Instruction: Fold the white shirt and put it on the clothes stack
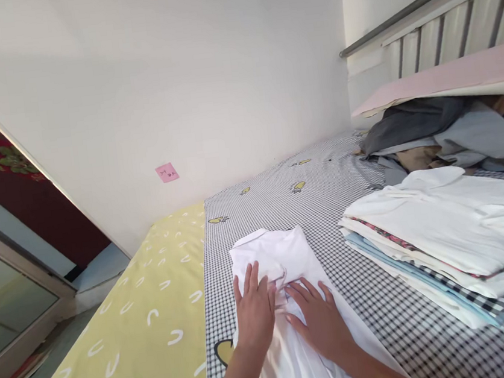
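Observation:
A white garment (283, 264) lies folded lengthwise on the checked bed sheet (326, 199) in front of me. My left hand (254, 313) rests flat on its middle, fingers stretched out and apart. Beside it, my right hand (319, 321) also lies flat on the cloth, fingers extended and pointing toward the left hand. The two hands nearly touch over a small crease in the fabric. Neither hand grips anything.
A stack of folded clothes (458, 238) sits on the bed at the right. Behind it lies a heap of unfolded grey and brown garments (446, 133). A yellow patterned sheet (149, 322) covers the bed's left part. A pink note (167, 172) sticks to the wall.

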`<state>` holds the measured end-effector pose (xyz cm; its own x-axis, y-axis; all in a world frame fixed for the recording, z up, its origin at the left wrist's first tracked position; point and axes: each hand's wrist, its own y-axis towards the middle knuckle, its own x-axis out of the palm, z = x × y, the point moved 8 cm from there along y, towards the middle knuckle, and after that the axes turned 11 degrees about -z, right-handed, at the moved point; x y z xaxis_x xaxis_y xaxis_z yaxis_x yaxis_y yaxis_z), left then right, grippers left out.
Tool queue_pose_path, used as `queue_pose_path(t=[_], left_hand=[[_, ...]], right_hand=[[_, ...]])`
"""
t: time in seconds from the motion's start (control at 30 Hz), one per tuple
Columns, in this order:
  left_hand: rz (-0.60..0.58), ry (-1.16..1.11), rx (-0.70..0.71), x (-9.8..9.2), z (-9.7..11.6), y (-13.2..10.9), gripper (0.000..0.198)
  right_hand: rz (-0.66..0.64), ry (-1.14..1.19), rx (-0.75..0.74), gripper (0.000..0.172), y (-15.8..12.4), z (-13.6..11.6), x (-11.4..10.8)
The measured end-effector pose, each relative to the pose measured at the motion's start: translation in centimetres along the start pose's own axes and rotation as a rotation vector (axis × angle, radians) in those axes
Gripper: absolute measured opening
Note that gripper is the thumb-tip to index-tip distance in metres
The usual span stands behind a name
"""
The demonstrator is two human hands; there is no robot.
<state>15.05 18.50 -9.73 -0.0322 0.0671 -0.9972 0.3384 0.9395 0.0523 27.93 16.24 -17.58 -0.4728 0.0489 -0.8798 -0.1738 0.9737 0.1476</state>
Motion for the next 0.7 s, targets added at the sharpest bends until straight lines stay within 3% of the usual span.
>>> queue_pose_path(t=[0.17,0.23,0.43,0.7], left_hand=[[-0.190,-0.068,0.015,6.3,0.5,1.9,0.054],[-0.223,-0.091,-0.013,7.8,0.2,2.2,0.056],[-0.332,-0.090,-0.147,7.3,0.6,2.0,0.059],[-0.273,-0.085,-0.300,7.5,1.1,0.7,0.059]], right_hand=[[-0.001,-0.008,-0.019,0.054,0.0,0.0,0.1],[-0.013,-0.006,-0.015,0.054,0.1,-0.1,0.0],[-0.021,-0.025,0.004,0.050,0.1,-0.3,-0.2],[0.002,-0.068,-0.015,0.048,-0.1,-0.4,-0.1]])
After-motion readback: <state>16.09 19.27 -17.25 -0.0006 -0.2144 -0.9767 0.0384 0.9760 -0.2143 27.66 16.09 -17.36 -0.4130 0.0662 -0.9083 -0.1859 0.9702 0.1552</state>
